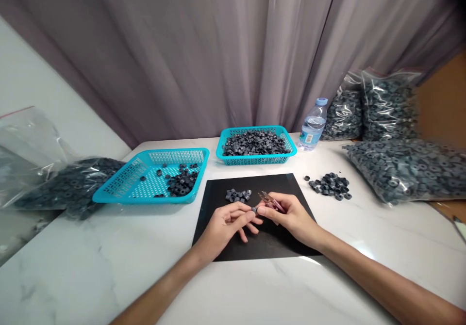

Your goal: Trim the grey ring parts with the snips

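Over the black mat (211, 247), my left hand (227, 223) pinches a small dark grey ring-shaped piece (254, 210) between thumb and forefinger, its other fingers spread below. My right hand (291, 216) is closed around a small pinkish metal tool with two pointed tips, which looks like scissors (273, 203). Those tips point up and left, just above the piece. My right thumb and fingertip also meet the piece's right side. Just beyond my left fingers lies a small heap of similar grey pieces (238, 196) on the mat.
A blue basket (124, 182) at left is partly filled with grey pieces; another blue basket (255, 160) behind the mat is full. Loose pieces (331, 186) lie right of the mat. Filled plastic bags (407, 170) (76, 182) flank the table. A water bottle (313, 126) stands at back right.
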Demonstrator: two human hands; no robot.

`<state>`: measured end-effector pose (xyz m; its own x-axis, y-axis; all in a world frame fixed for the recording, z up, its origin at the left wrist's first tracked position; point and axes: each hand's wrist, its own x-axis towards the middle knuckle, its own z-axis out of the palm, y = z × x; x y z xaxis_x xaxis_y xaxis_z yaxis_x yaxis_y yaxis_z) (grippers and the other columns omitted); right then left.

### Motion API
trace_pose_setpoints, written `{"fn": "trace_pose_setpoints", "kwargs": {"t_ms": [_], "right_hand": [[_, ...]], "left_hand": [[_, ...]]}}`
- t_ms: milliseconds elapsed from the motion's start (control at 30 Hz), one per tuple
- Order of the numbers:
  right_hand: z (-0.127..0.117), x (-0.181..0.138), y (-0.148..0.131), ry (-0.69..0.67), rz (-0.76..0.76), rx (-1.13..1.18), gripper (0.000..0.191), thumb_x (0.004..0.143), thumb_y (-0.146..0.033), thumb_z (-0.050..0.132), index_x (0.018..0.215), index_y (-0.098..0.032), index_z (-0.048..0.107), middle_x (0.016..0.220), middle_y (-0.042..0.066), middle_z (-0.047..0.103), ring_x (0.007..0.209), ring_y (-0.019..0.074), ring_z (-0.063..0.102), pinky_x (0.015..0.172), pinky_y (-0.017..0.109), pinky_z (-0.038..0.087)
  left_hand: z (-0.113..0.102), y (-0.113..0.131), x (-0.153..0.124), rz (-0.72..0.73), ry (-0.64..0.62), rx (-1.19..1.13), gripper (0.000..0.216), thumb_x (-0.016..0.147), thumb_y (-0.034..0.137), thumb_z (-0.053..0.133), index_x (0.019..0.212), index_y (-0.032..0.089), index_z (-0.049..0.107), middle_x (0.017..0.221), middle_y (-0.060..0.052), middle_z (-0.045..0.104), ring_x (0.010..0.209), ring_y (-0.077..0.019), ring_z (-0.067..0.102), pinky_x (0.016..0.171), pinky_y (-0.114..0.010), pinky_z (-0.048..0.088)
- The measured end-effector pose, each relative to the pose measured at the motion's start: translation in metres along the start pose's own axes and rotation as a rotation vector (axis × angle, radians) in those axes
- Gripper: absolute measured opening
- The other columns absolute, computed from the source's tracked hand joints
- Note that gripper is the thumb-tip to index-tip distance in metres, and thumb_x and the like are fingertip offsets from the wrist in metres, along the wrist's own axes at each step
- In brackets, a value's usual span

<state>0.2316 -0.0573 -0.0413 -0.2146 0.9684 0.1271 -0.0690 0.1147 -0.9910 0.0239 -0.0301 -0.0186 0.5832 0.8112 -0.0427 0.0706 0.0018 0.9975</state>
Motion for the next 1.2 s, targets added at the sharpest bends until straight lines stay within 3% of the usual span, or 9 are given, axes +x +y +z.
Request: {"fn": "trace_pose_setpoints", "kwargs": {"t_ms": [133,267,633,833,1000,1200], "right_hand": [[-0.001,0.0,0.0,-0.011,0.004,0.012,0.042,0.091,-0.055,0.069,0.076,-0.018,0.057,0.063,-0.006,0.037,0.059,0.0099,0.03,0.054,0.027,0.022],[-0.003,0.0,-0.001,-0.052,0.017,0.014,0.044,0.094,-0.057,0.063,0.077,-0.019,0.052,0.065,-0.007,0.03,0.06,0.0103,0.024,0.054,0.028,0.018],[-0.005,-0.001,-0.002,-0.12,0.01,-0.011,0.043,0.098,-0.055,0.06,0.078,-0.018,0.052,0.065,-0.006,0.03,0.06,0.0107,0.023,0.054,0.029,0.018],[-0.005,-0.001,-0.004,-0.147,0.003,-0.017,0.04,0.098,-0.053,0.06,0.081,-0.018,0.054,0.067,-0.006,0.031,0.061,0.0107,0.024,0.054,0.028,0.018],[-0.005,-0.001,-0.005,-0.132,0.022,-0.053,0.044,0.097,-0.057,0.06,0.077,-0.019,0.048,0.066,-0.007,0.031,0.06,0.0106,0.025,0.054,0.028,0.02],[-0.005,-0.002,-0.007,-0.148,0.018,-0.071,0.04,0.097,-0.057,0.06,0.089,-0.017,0.059,0.07,-0.006,0.033,0.062,0.0111,0.025,0.055,0.028,0.021]], "left_hand": [[0.007,0.001,-0.008,0.079,0.159,0.087,0.026,0.089,0.035,0.075,0.108,0.018,0.069,0.088,-0.004,0.073,0.079,-0.0195,0.074,0.053,-0.021,0.06],[0.009,0.003,-0.012,0.16,0.159,0.249,0.026,0.09,0.031,0.074,0.114,0.022,0.072,0.099,-0.005,0.075,0.083,-0.0187,0.073,0.055,-0.022,0.061],[0.013,0.006,-0.011,0.273,0.246,0.52,0.015,0.09,0.028,0.076,0.103,0.023,0.073,0.093,-0.002,0.079,0.075,-0.0156,0.073,0.056,-0.022,0.05],[0.014,0.006,-0.01,0.276,0.223,0.489,0.016,0.09,0.032,0.076,0.102,0.021,0.073,0.093,-0.002,0.075,0.074,-0.0146,0.068,0.056,-0.022,0.049],[0.016,0.006,-0.007,0.135,0.239,0.345,0.019,0.093,0.037,0.071,0.085,0.02,0.074,0.083,-0.001,0.071,0.068,-0.014,0.063,0.052,-0.021,0.046],[0.013,0.008,-0.006,0.072,0.203,0.226,0.026,0.098,0.042,0.062,0.092,0.019,0.074,0.081,-0.002,0.069,0.06,-0.0123,0.057,0.05,-0.02,0.047]]}}
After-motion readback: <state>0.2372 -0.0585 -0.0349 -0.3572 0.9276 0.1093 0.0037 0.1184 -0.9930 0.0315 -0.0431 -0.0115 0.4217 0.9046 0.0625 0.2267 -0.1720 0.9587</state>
